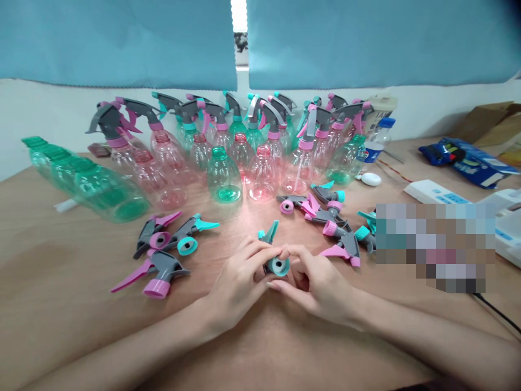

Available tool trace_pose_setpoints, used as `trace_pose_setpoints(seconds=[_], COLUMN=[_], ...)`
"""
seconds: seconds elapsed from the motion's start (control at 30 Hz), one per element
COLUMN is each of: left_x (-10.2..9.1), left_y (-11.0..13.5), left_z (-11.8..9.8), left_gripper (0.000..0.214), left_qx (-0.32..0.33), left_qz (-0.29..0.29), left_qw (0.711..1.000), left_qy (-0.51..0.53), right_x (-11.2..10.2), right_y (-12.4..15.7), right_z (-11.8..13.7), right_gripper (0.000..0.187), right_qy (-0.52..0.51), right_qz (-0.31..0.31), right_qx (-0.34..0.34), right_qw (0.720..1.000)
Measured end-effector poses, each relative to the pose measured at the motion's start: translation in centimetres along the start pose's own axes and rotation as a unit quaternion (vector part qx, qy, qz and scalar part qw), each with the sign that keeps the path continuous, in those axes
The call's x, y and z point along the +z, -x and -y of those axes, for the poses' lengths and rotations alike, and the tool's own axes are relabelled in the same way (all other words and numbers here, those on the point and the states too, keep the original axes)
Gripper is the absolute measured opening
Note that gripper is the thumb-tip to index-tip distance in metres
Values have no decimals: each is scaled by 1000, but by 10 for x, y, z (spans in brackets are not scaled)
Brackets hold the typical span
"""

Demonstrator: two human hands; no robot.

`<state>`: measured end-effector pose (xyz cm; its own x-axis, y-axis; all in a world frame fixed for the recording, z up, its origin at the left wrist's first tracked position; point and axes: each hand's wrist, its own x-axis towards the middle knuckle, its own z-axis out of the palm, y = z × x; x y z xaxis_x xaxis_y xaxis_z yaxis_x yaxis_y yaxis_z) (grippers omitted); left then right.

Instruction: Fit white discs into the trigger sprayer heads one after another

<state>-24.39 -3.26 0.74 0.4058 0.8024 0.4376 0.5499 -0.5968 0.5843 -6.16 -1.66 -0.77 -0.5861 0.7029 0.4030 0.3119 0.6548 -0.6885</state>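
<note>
My left hand (243,276) and right hand (323,279) grip a teal-and-grey plastic spray head (269,266) between them, round collar (280,272) facing me.

Both forearms (163,338), bare, are being angled inward from the lower corners. Left hand (239,278) and right hand (323,279) are being held close together, centre. Left fingers (260,251) are being curved rightward; right index finger (301,252) is being arched above the thumb (288,292).
</note>
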Motion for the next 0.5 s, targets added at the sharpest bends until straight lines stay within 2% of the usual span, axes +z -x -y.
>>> trace_pose_setpoints(seconds=[0.13, 0.5], left_x=[0, 0], left_y=[-2, -3], left_z=[-2, -6], left_gripper=[19, 12], left_qx=[-9, -3], left_qz=[2, 26], left_qw=[1000, 1000], left_qy=[5, 11], right_x=[-1, -9], right_y=[-2, -6], right_z=[-2, -2], right_gripper=[25, 19], right_qy=[-26, 25], right_qz=[8, 8], right_qx=[4, -17], right_qw=[1000, 1000])
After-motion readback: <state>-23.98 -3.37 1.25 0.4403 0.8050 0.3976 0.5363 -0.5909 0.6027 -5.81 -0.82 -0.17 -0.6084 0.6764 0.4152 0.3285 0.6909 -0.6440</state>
